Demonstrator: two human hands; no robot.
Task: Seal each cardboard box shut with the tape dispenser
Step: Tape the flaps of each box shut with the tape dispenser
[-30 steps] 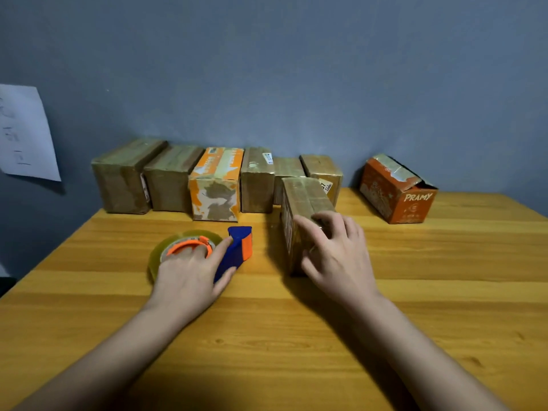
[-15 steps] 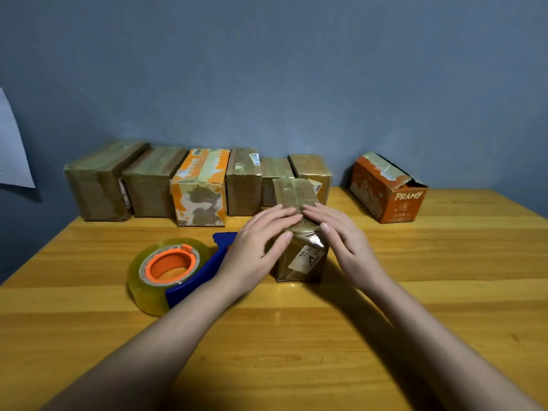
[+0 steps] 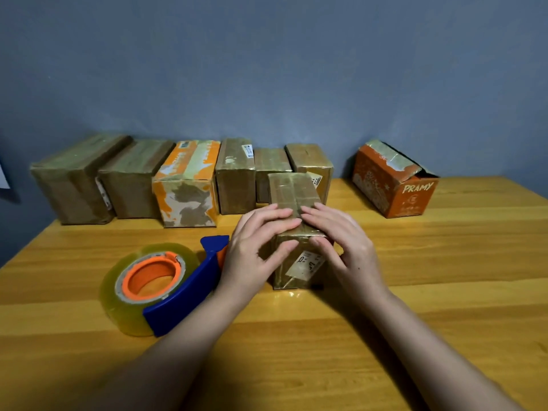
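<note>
A small brown cardboard box (image 3: pixel 292 191), wrapped in shiny tape, stands in the middle of the wooden table (image 3: pixel 415 292). My left hand (image 3: pixel 255 250) and my right hand (image 3: pixel 341 241) both lie on its near top edge. Their fingers are straight and press on the tape; the fingertips almost meet on top. A blue tape dispenser (image 3: pixel 178 295) with a clear tape roll on an orange core lies on the table to the left of my left hand, and neither hand touches it.
A row of several taped boxes (image 3: pixel 184 185) lines the blue wall behind. An orange box marked PRAMY (image 3: pixel 391 185) stands at the back right with one end flap open. A white paper (image 3: pixel 3 179) hangs at the far left edge.
My left hand left the tape dispenser and came onto the box beside my right hand. The box now points its short end at me. Both hands have since stayed pressing on its near edge.
</note>
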